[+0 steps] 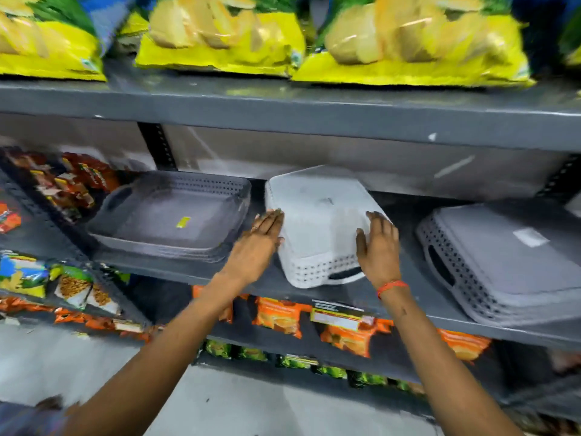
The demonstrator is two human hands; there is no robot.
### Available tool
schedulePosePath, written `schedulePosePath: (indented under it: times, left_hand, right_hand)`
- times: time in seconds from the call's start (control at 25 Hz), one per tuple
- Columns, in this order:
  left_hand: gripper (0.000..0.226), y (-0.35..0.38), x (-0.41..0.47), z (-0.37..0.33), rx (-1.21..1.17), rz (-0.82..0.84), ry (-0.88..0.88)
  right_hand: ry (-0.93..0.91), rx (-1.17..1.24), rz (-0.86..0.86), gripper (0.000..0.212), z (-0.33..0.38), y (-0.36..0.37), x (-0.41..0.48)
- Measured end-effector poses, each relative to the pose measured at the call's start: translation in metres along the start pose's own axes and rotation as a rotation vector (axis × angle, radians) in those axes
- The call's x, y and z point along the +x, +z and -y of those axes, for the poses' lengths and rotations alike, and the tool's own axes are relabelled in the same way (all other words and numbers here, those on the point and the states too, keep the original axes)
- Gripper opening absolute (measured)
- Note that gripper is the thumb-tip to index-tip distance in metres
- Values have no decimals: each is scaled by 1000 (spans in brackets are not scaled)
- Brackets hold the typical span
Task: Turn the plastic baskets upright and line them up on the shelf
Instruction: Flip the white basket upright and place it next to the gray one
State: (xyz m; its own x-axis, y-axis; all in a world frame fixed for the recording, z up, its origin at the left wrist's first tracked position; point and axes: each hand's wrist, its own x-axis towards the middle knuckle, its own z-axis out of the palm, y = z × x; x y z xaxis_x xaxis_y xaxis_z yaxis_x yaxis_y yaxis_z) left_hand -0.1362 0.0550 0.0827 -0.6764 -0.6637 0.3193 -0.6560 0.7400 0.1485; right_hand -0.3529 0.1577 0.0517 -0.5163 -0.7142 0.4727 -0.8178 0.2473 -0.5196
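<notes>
We see a white basket (317, 221) with dotted perforations, two grey baskets (169, 215) (509, 262), a dark grey shelf (283, 108), yellow bags (220, 36).

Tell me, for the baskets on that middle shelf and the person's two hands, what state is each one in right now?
Dark grey basket stack: upright, open side up.
White basket: upside down, base up.
Light grey basket stack: upside down, base up.
Left hand: open, flat against the white basket's left side.
Right hand: open, resting on the white basket's right side.
Shelf: holds all three.
</notes>
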Motion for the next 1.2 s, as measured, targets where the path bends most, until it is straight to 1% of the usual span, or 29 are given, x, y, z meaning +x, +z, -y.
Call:
schedulePosePath:
  times: [0.08,0.12,0.16,0.2,0.28,0.36,0.44,0.52,0.56,0.64,0.72,0.8,0.84,0.88,0.92,0.96,1.04,1.12,1.2]
  left_hand:
    - [35,14,-3,-45,-90,-45,130]
    - [32,23,-5,-63,-117,-54,208]
    - [35,34,-6,-80,-116,-19,276]
    - [37,41,-8,-92,-108,85,293]
    - [36,51,-8,-115,-30,230,234]
    - [38,59,-6,-131,100,287,129]
    - [31,67,-8,-143,131,299,73]
    - [22,71,-8,-146,72,276,41]
    - [22,70,-8,-145,33,245,27]
    - [23,67,-11,-141,-69,113,-24]
    - [22,55,-15,-144,-217,9,-40]
    - [22,36,-20,-153,-375,-116,-22]
    - [20,24,-20,-158,-492,-191,-27]
    - [15,15,-19,-163,-661,-236,-90]
    - [11,5,-19,-168,-845,-283,-147]
    - [11,-5,-18,-169,-977,-332,-217]
    - [19,-21,-16,-163,-1114,-458,-285]
    - [27,-22,-12,-144,-1235,-544,-393]
    - [23,-21,-4,-122,-1353,-601,-527]
  right_hand:
    - [160,57,8,61,-34,-3,1]
    - [271,127,11,61,-45,-3,0]
    - [395,241,28,59,-54,-3,0]
    - [501,375,56,59,-57,-4,2]
    - [680,606,101,56,-63,-8,3]
    - [827,758,107,52,-66,-9,5]
    - [964,921,119,52,-67,-11,7]
    - [1025,1064,114,51,-67,-12,11]
    - [1017,1103,93,51,-68,-12,13]
    - [981,1169,20,46,-68,-15,16]
    - [923,1178,-41,38,-67,-16,17]
    - [839,1151,-66,29,-68,-10,16]
    - [788,1125,-71,25,-67,-7,15]
    - [726,1088,-74,23,-67,-4,16]
    - [654,1004,-68,21,-67,-1,17]
    - [568,898,-52,17,-68,2,20]
    - [398,670,7,15,-66,3,27]
    - [266,483,89,21,-63,1,32]
    - [87,330,198,32,-60,1,31]
